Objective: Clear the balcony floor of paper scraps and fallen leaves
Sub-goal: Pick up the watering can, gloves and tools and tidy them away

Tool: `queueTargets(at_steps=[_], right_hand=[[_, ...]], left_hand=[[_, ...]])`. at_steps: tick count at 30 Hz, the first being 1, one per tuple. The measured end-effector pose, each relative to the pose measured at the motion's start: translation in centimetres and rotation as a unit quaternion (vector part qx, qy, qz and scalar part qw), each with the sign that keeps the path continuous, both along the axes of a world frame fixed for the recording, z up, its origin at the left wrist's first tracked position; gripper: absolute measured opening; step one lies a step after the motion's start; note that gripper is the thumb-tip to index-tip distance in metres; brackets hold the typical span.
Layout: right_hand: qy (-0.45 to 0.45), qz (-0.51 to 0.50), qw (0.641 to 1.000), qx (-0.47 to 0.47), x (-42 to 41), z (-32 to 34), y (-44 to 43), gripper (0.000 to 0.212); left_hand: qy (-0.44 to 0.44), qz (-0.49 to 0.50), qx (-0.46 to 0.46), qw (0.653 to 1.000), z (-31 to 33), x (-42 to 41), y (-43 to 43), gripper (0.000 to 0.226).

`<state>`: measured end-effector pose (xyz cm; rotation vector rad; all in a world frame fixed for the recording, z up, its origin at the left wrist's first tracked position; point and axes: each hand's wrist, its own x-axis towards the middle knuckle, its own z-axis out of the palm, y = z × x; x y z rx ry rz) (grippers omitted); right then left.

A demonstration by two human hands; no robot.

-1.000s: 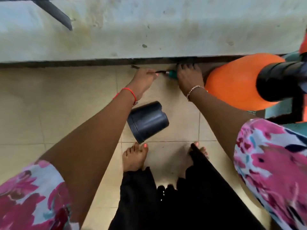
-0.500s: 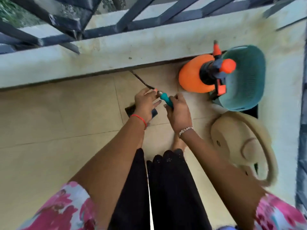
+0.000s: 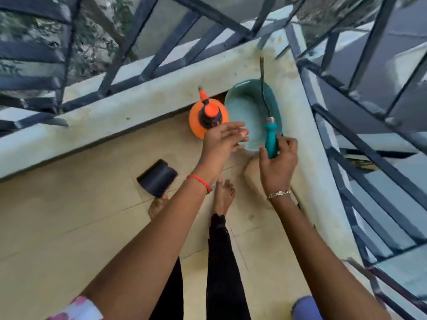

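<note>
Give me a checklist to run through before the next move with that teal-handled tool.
1. Right hand grips the tool firmly by its handle: ok.
2. Left hand free, fingers straight, holding nothing: ok.
3. Basket in the corner open, with room inside: ok.
4. Sprayer upright beside the basket, out of the tool's way: ok.
5. Pot standing upright: not ok, it lies on its side by the foot.
6. Floor free of scraps and leaves: cannot tell, the picture is blurred and shows only part of it.
</note>
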<state>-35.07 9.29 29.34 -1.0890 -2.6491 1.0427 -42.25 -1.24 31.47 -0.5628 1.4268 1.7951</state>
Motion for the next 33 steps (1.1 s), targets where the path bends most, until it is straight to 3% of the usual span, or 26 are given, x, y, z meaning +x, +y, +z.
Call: queueTargets(at_steps=[3, 7, 11, 18, 21, 27, 33], right_hand=[[-0.114, -0.003, 0.993, -0.020, 0.3, -4.0, 2.6, 0.030], [-0.221, 0.006, 0.973, -0.062, 0.3, -9.7, 3.9, 0.027], [-0.238, 0.013, 0.966, -0.096, -1.6, -14.0, 4.6, 0.028], [-0.269, 0.140, 0.950, -0.077, -5.1, -20.1, 5.8, 0.032], [-0.292, 0.186, 0.934, -0.089, -5.3, -21.7, 5.5, 0.045], [-0.297, 0.164, 0.933, -0.122, -4.2, -20.1, 5.0, 0.052], [-0.325, 0.129, 0.927, -0.136, -3.6, -16.1, 4.4, 0.050]], left_hand=[[-0.044, -0.076, -0.049, 0.995, -2.6, 0.7, 2.5, 0.023], [-0.027, -0.224, -0.145, 0.963, -8.4, 1.7, 5.0, 0.039], [-0.037, -0.305, -0.190, 0.932, -13.2, 2.0, 5.8, 0.055], [-0.041, -0.306, -0.202, 0.929, -19.6, 2.3, 6.5, 0.067], [-0.035, -0.323, -0.203, 0.923, -20.9, 2.8, 6.5, 0.068], [-0.041, -0.333, -0.196, 0.921, -20.4, 3.6, 5.2, 0.070], [-0.063, -0.364, -0.186, 0.910, -16.8, 4.5, 3.6, 0.054]])
